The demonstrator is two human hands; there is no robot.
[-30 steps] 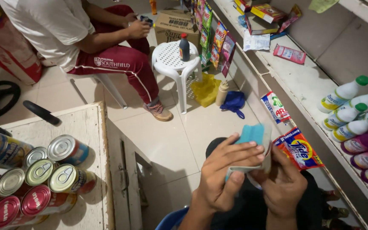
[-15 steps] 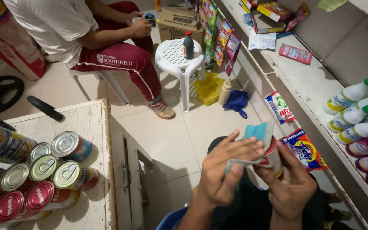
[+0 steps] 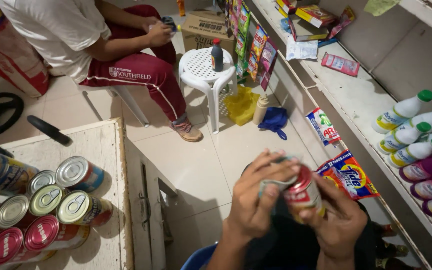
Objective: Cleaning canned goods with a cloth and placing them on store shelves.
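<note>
My left hand [image 3: 257, 197] and my right hand [image 3: 337, 221] both grip a small red-labelled tin can [image 3: 302, 192] low in the head view. The left hand also presses a pale blue-grey cloth [image 3: 276, 184] against the can's top and side. The right hand cups the can from below and behind. Both hands hover over my dark-clothed lap, right of a worn white cabinet top [image 3: 107, 150] that carries several similar tin cans [image 3: 78, 206] lying on their sides.
A seated person [image 3: 126, 65] in a white shirt and maroon trousers is ahead, beside a white plastic stool [image 3: 203, 70] bearing a dark bottle [image 3: 217, 55]. White shelves [image 3: 361, 95] on the right hold plastic bottles [image 3: 410, 127] and sachets [image 3: 348, 175]. A yellow bag [image 3: 241, 105] lies on the floor.
The blue cloth, earlier raised above my hands, has come down onto the can, and the red can now shows between my hands. The view has tilted slightly.
</note>
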